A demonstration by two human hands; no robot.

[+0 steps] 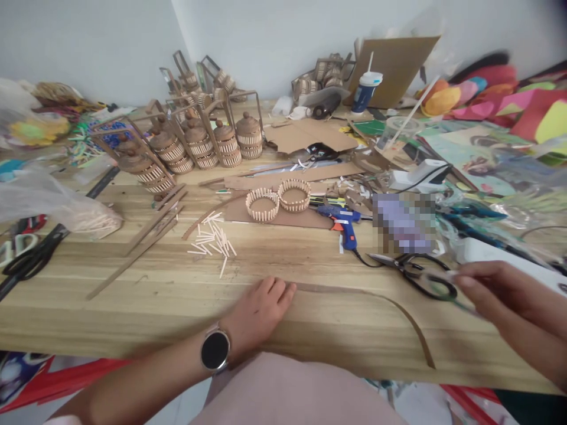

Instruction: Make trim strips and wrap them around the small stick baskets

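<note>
My left hand [264,304], with a watch on its wrist, rests on the table with fingers curled over one end of a narrow brown cardboard strip [381,295]. From there the strip curves right to the table's front edge. My right hand [496,289] is closed in a pinch at the right, beside the handles of black scissors [410,268]; what it pinches is blurred. Two small rings of short sticks [263,205] stand on a piece of brown cardboard [305,221]. Loose short sticks [212,239] lie in front of them. A blue glue gun [343,221] lies right of the rings.
Several small lidded stick-and-cardboard baskets with tall handles [199,141] stand at the back left. Brown strips [137,251] lie below them. A plastic bag of sticks [66,206] is at left. A cup [367,91], cardboard scraps [310,136] and a white power strip [420,174] crowd the right.
</note>
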